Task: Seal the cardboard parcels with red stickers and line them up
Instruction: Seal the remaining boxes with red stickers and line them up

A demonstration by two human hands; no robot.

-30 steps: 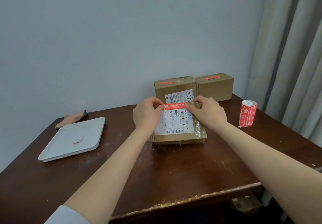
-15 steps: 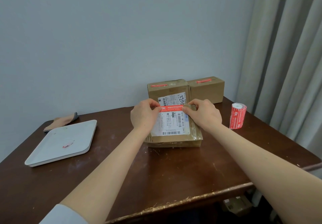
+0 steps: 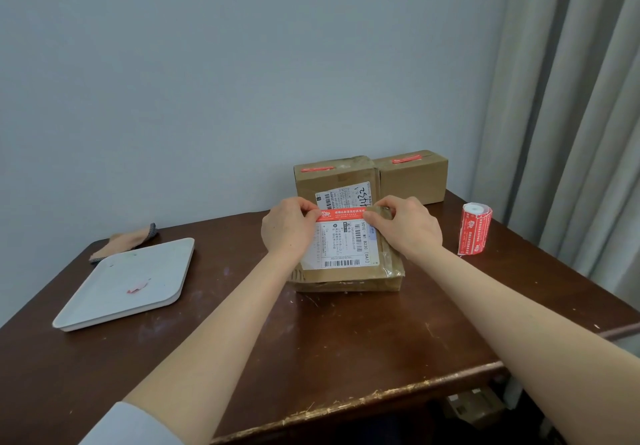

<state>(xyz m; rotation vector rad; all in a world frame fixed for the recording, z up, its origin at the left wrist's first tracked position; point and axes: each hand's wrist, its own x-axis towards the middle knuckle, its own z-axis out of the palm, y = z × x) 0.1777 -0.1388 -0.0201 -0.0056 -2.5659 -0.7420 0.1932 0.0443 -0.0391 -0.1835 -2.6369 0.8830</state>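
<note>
Grey wall [image 3: 207,81] and pale curtain [image 3: 571,133] frame a scuffed dark table [image 3: 311,347], where a person stretches a red sticker [image 3: 341,215] across the far end of a flat cardboard parcel [image 3: 388,266] lying near the table's centre. The left hand [image 3: 289,228] pinches the strip's nine o'clock end between thumb and forefinger, and the right hand [image 3: 407,226] pinches its three o'clock end likewise; whether the strip already touches the cardboard cannot be told. Two sealed parcels [image 3: 337,181] [image 3: 412,178], each with a red strip on top, stand side by side at twelve o'clock, just behind the flat one. A sticker roll [image 3: 475,230] stands upright at two o'clock. At nine o'clock lies a white tray [image 3: 104,306], with a folded cloth [image 3: 124,242] beyond it. The strip would likely wrinkle or set crooked should one end go down first. It hangs over the shipping label's top edge and the crinkled clear wrap at right, where the glue may grip poorly. Firm pressing could also nudge the parcel into the row behind.
</note>
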